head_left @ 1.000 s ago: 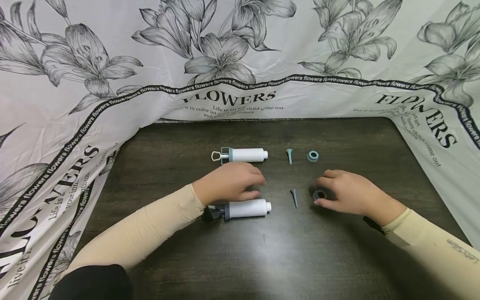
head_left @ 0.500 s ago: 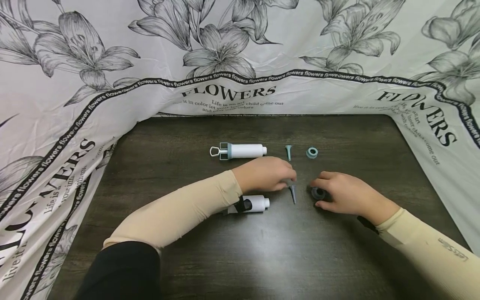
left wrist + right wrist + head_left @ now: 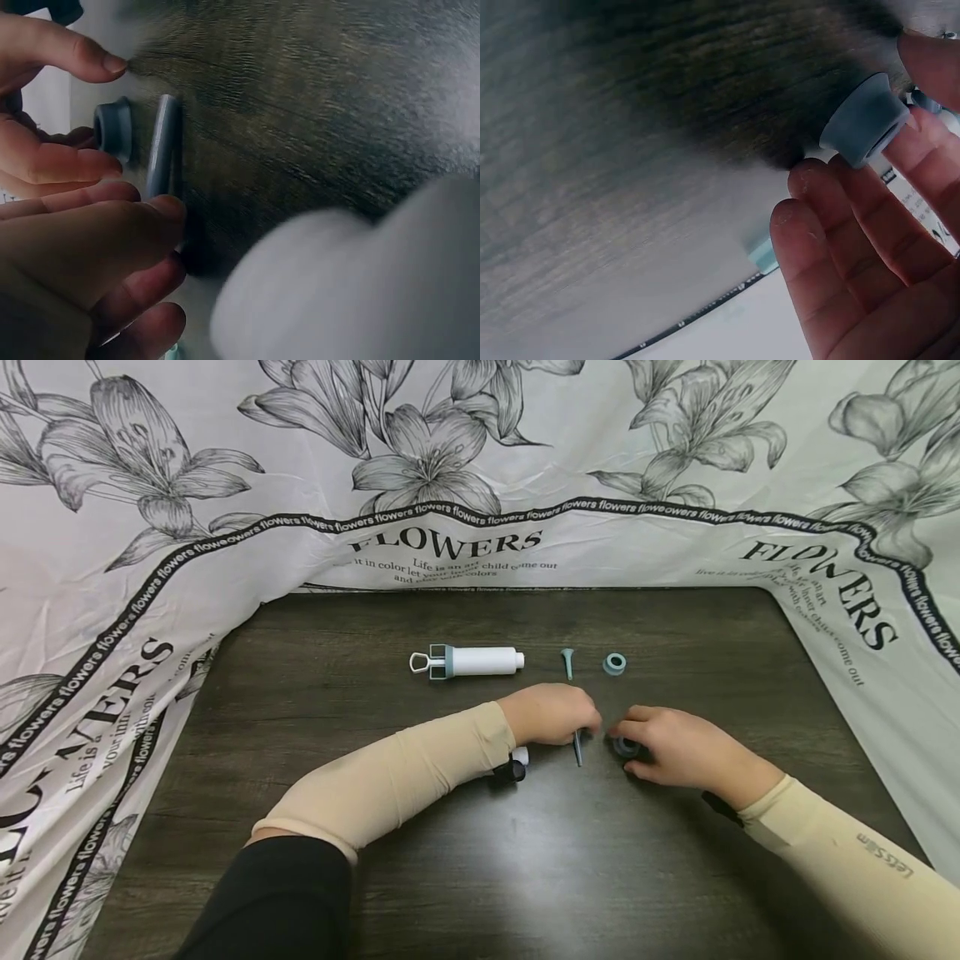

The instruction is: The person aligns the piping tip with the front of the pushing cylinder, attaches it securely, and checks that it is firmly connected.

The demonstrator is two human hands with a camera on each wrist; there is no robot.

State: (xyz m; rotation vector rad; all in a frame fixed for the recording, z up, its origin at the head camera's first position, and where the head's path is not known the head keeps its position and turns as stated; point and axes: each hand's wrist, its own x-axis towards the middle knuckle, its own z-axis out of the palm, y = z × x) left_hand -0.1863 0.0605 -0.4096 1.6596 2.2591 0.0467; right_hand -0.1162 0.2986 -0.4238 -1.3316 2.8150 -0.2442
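Note:
My left hand (image 3: pixel 551 712) is at the middle of the dark table. Its thumb and fingertips pinch the upper end of a grey tapered nozzle (image 3: pixel 163 146), whose narrow end sticks out toward me. Just to the right, my right hand (image 3: pixel 678 747) spreads around a grey flanged ring (image 3: pixel 866 120). Its fingertips are right at the ring, while the thumb stands apart from it. A second white syringe-like cylinder (image 3: pixel 521 755) lies beneath my left forearm, mostly hidden by the sleeve and the black wrist camera.
Farther back lie a white syringe-like cylinder (image 3: pixel 483 661) with a teal collar and loop handle, a teal nozzle (image 3: pixel 568 664) and a teal ring (image 3: pixel 614 663), in one row. White flower-printed cloth (image 3: pixel 450 556) borders the table (image 3: pixel 337 635) at the back and sides.
My left hand has moved right from above the near cylinder to the grey nozzle and now pinches it. My right hand has stayed around the grey ring.

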